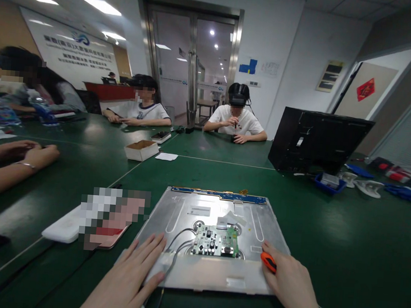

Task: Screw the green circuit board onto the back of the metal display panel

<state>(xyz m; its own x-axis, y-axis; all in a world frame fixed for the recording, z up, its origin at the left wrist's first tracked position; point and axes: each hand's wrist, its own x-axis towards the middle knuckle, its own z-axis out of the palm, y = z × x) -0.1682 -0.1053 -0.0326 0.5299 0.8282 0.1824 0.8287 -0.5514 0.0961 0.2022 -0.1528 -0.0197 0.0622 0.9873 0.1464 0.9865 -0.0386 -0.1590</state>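
A silver metal display panel (215, 211) lies back side up on the green table (327, 239), with a small green circuit board (216, 242) and grey wires at its middle. My left hand (135, 272) rests flat on the panel's near left corner, fingers spread. At the panel's near right edge, my right hand (288, 279) is closed around an orange-handled tool (268, 262), most of which is hidden in the hand.
A white device (64, 228) and a blurred flat object lie left of the panel. A black monitor housing (316, 141) stands at the back right beside a blue parts tray (327, 182). A cardboard box (141, 150) sits mid-table. Other people sit around the far and left sides.
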